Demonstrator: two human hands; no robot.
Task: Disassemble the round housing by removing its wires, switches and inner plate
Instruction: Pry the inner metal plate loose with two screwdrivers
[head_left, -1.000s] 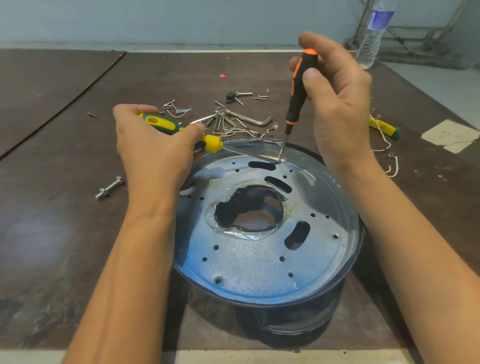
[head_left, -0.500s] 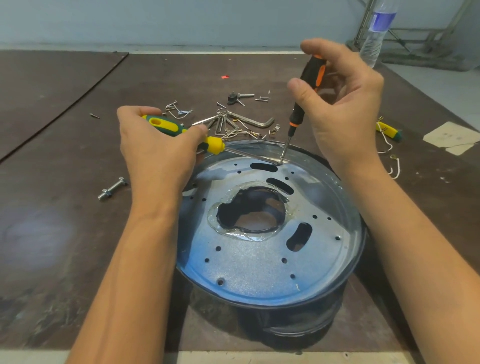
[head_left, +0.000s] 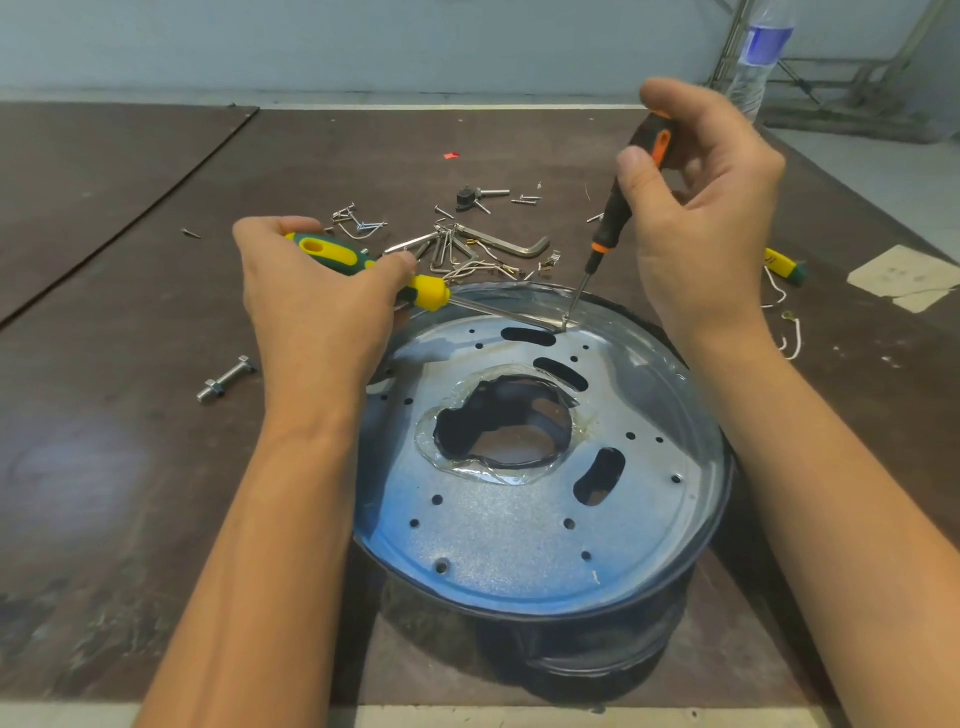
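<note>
- Head view, step in hand: prying the inner plate (head_left: 493, 545) loose from the round housing (head_left: 597, 639), judged from two tool tips meeting at the plate's far edge, just where plate and rim join.
- Found near the front edge of the table (head_left: 104, 467), about halfway along it: the housing, open side up, with the plate sitting in its mouth, not yet lifted, and no wires or switches visible on it.
- Left hand (head_left: 311, 312) palm down over the housing's left side, grip clenched around the green-and-yellow screwdriver (head_left: 358, 260), shaft low and almost flat, reaching toward the far rim.
- Right hand (head_left: 706, 218) raised above the housing's far right side, grip pinching the black-and-orange screwdriver (head_left: 615, 208) between thumb and fingers, tool steep, tip down at the same spot.
- Next move, probably: levering up with one blade and holding the gap with the other, using gentle force for fear of slipping toward the opposite hand.
- Toward the far edge: a hex key (head_left: 509, 244) among loose screws and wire bits.
- Left of the left hand: a bolt (head_left: 226, 382).
- Near the right edge: white wire pieces (head_left: 792, 338).
</note>
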